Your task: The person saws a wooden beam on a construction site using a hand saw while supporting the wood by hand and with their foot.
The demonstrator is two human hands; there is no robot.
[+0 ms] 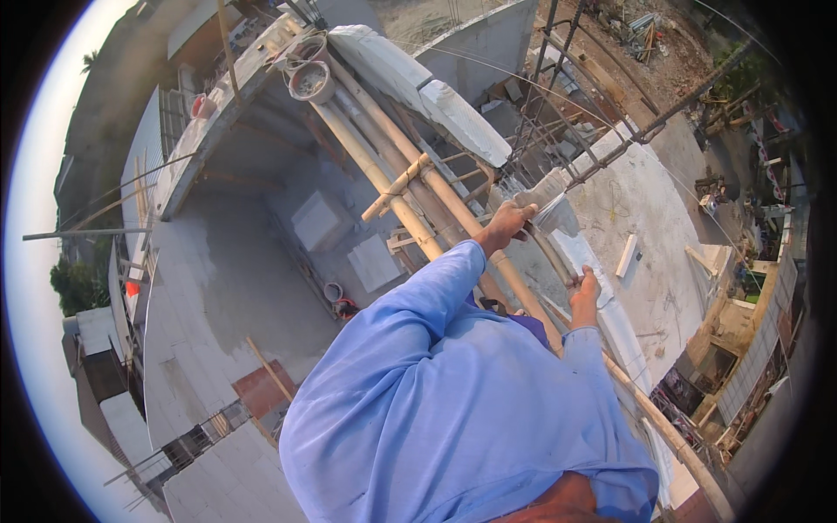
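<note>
A short, slightly curved brown-grey bar (549, 253) lies along the top of the white block wall (615, 327); its exact kind I cannot make out. My left hand (506, 225) is closed at its far end, beside a pale, shiny strip (551, 207) on the wall. Closed round the near end, my right hand (586, 301) has its thumb pointing up. Both arms, in blue sleeves, reach over the bamboo poles (458, 205) that run alongside the wall.
Buckets (311, 84) with grey contents stand on the far bamboo. Upright steel bars (536, 96) rise beyond my left hand. Pale blocks (375, 263) lie on the floor far below at left. Right of the wall is a concrete slab (654, 227) with a loose white piece (626, 255).
</note>
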